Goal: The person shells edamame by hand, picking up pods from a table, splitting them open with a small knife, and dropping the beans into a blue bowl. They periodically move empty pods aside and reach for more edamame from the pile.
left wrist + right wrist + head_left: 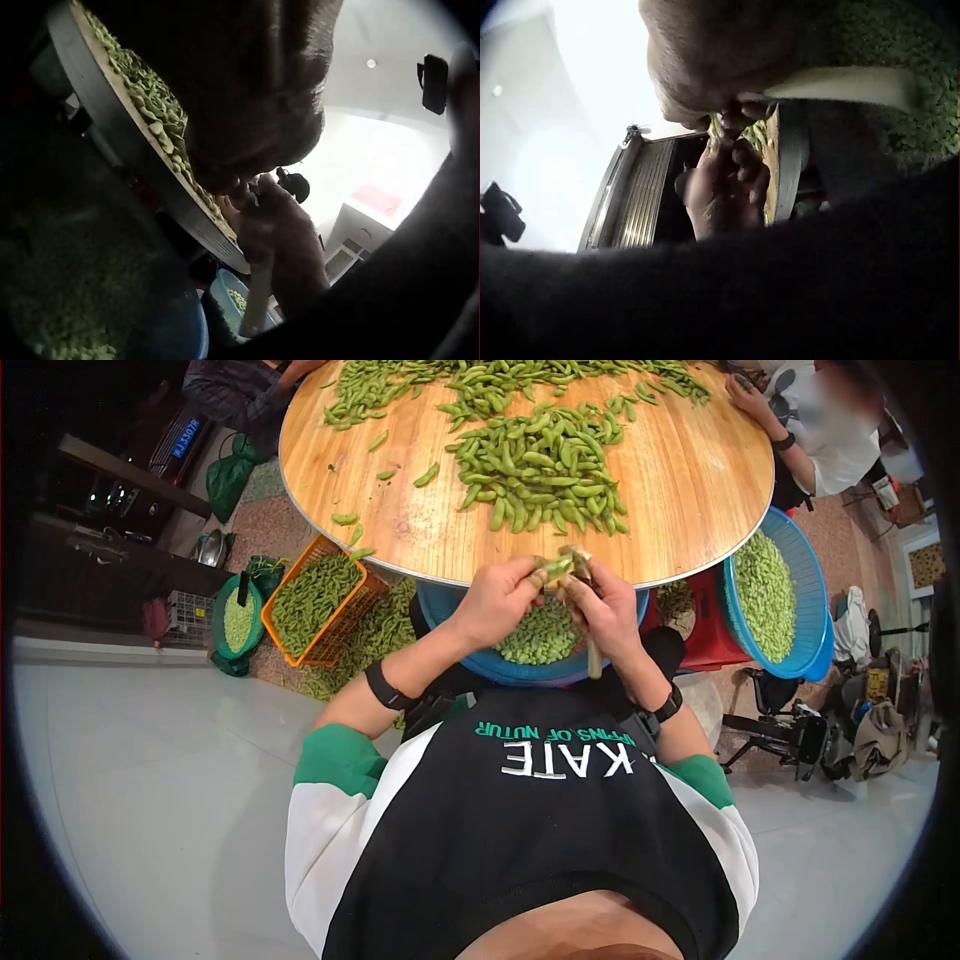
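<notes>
The right hand [705,60] fills the top centre, its fingertips meeting those of the left hand [724,191] at mid-frame around a pod [715,127]. A pale strip [847,84] juts rightward from the right hand toward green beans [919,75] at upper right. The worktop [788,165] stands right of centre, a ribbed panel [646,195] left.

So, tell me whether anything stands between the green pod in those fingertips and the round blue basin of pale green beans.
Partly: a long pale strip hangs from the right hand over the basin, and the round wooden table seems to overhang its far side. Nothing visible covers the rest.
</notes>
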A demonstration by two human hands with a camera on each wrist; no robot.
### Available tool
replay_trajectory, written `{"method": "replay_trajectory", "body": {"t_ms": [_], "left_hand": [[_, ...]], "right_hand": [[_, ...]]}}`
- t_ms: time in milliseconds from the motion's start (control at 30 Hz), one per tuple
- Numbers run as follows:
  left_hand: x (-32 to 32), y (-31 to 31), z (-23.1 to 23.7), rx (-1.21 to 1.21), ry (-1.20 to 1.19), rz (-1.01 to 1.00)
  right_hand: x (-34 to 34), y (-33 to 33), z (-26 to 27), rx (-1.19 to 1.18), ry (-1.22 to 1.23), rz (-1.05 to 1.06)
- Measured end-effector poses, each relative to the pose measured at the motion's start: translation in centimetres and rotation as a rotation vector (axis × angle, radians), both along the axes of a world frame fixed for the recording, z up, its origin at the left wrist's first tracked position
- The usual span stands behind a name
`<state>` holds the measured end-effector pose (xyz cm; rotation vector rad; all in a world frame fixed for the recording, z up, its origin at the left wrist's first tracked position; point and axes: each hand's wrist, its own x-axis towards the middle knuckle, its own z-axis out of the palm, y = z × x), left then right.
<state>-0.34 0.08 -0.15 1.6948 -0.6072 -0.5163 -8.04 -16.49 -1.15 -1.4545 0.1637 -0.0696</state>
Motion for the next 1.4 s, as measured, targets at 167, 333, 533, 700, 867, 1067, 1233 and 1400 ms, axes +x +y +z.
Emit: {"method": "replay_trajectory", "body": {"t_ms": [167, 333, 533, 700, 867, 1067, 1233, 1400], "left_hand": [[-1.3, -0.2, 0.1, 0.075, -0.321, 0.029], [-2.2, -0.2, 0.8, 0.065, -0.404, 0.022], [-2.3, 0.7, 0.0, 0.134, -0.114, 0.066], [-3.0, 0.5, -2.5, 0.148, -0.137, -0.006], [-2.9, 1.3, -3.0, 0.158, -0.486, -0.065], [-3.2, 2.0, 0.2, 0.035, -0.369, 0.007], [3.1, 7.6, 3.6, 0.466, -0.997, 0.219], [12.4, 8.1, 2.8, 0.848, -1.375, 0.572]], "right_hand": [[0.7, 0.4, -0.5, -0.609, -0.362, -0.188], [0.9, 0.7, -0.6, -0.868, -0.663, -0.245], [0.0, 0.1, -1.7, -0.806, -0.54, -0.061], [-1.0, 0.6, -1.2, -0.946, -0.585, 0.047], [-1.2, -0.9, -2.3, -0.901, -0.513, -0.022], [-1.3, 0.2, -1.6, -0.772, -0.477, -0.05], [-1.5, 0.0, -1.3, -0.627, -0.501, 0.171], [-0.7, 0.2, -1.4, -0.8, -0.646, 0.251]]}}
